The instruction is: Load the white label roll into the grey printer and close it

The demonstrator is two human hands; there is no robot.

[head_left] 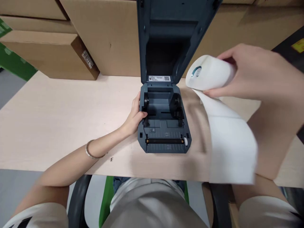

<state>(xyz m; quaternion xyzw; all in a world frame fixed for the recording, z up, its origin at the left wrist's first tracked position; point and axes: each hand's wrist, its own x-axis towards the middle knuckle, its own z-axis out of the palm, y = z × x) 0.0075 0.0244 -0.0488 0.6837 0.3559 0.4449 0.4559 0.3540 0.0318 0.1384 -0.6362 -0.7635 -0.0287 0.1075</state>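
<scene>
A dark blue-grey label printer [164, 126] stands on the pale wooden table [59, 120] with its lid [171, 34] swung up and its roll bay bare. My left hand [134, 117] grips the printer's left side, thumb hooked over the bay's edge. My right hand [247, 74] is raised to the right of the printer and holds a white paper roll [209, 73]. A loose strip of paper [228, 139] hangs from the roll down toward the table's front edge.
Large cardboard boxes [106, 34] line the back of the table behind the printer. A flatter box [54, 55] lies at the back left. A black chair arm [79, 196] shows below the table's front edge.
</scene>
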